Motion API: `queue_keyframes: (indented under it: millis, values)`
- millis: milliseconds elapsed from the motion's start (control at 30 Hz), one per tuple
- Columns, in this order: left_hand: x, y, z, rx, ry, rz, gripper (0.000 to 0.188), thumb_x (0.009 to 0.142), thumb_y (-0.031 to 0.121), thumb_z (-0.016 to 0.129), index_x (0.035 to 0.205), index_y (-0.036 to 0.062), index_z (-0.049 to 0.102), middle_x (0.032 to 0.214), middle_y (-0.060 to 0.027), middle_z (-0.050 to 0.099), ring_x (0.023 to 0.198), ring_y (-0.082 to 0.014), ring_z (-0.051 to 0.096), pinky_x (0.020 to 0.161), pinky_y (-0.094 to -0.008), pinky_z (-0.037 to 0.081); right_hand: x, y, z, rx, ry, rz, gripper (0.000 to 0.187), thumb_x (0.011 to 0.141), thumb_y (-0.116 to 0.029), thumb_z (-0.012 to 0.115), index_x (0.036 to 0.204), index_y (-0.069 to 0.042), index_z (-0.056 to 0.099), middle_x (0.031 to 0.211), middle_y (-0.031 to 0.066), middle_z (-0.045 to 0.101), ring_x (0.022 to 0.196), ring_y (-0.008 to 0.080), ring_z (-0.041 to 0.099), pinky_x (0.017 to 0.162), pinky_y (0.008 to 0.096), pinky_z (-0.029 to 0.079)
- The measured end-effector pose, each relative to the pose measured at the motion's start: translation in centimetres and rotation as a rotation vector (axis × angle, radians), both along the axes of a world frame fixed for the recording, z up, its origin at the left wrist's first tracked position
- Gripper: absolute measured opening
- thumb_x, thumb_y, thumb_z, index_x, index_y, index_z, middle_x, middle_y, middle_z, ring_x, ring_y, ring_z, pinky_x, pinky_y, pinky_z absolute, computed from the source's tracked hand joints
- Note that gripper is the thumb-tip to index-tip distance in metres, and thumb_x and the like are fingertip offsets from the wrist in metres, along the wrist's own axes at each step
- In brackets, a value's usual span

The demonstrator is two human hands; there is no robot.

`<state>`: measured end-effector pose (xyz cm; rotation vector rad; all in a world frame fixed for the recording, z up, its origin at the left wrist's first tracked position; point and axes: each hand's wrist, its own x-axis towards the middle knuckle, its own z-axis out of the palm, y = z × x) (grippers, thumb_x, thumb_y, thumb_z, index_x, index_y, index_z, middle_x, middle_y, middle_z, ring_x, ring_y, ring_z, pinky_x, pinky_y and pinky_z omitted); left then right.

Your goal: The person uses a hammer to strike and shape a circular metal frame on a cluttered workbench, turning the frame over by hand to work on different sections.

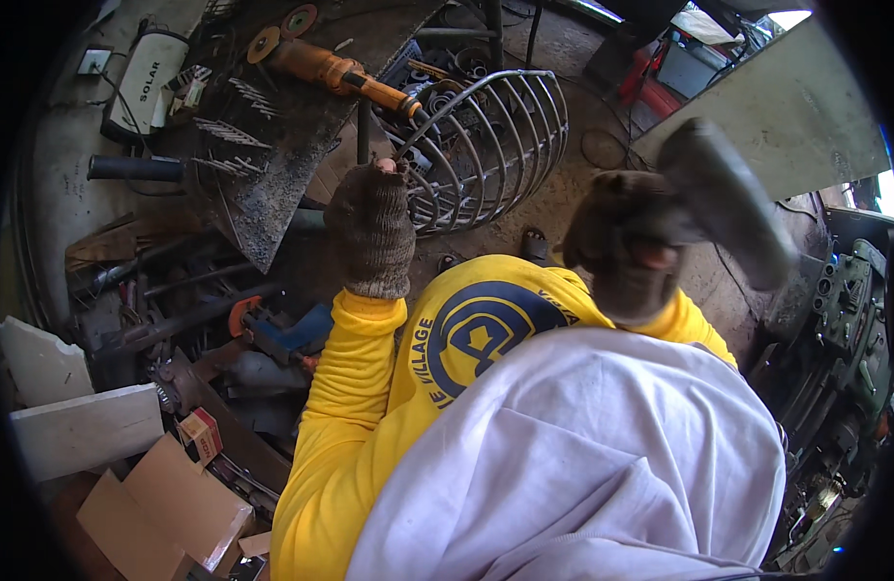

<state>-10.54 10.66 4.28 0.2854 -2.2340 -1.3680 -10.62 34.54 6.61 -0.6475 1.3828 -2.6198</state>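
Note:
My right hand [626,242], in a dark worn knit glove, is raised and closed around a hammer. The thick, dark hammer head [727,198] is smeared by motion, and the handle is mostly hidden in the fist. My left hand [371,230], gloved the same way with a bare fingertip showing, is closed at the near left end of a curved basket of welded metal rods [495,155]. It seems to grip a rod there; the glove hides the exact contact. The hammer is up to the right, apart from the basket.
An orange angle grinder [335,73] lies on the metal table [272,208] beside rows of thin rods and a white solar box [145,85]. Scrap and a cardboard box [166,504] fill the lower left. A metal sheet [776,116] and a green machine [853,300] stand right.

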Motion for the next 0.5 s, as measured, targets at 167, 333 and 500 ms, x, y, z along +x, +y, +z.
queue_keyframes:
  millis: [167,333,500]
  values:
    - [-0.7,-1.1,-1.5,-0.152,0.123,-0.027,0.034,0.095,0.036,0.060,0.089,0.0030,0.066,0.071,-0.0042,0.062,0.065,-0.0161,0.058,0.062,-0.0327,0.045,0.3,0.5,0.8,0.801,0.127,-0.041,0.037,0.098,-0.027,0.054,0.120,0.003,0.052,0.088,0.0169,0.063,0.072,0.0268,0.062,0.068,0.0361,0.048]
    - [0.1,-1.6,-2.2,0.028,0.080,-0.041,0.016,0.096,0.021,0.059,0.098,0.0061,0.065,0.082,-0.0075,0.063,0.074,-0.0216,0.061,0.067,-0.0344,0.050,0.0,0.2,0.5,0.820,-0.003,-0.031,0.034,0.097,-0.025,0.055,0.120,0.000,0.054,0.091,0.0183,0.064,0.078,0.0292,0.064,0.074,0.0361,0.049]
    - [-0.4,-0.8,-0.7,-0.204,0.177,0.001,0.030,0.093,0.031,0.064,0.085,0.0015,0.067,0.069,-0.0077,0.064,0.065,-0.0195,0.060,0.060,-0.0331,0.047,-0.1,-0.9,1.8,0.945,-0.017,-0.066,0.033,0.096,-0.026,0.058,0.117,-0.001,0.055,0.094,0.0215,0.065,0.086,0.0371,0.066,0.074,0.0398,0.050]
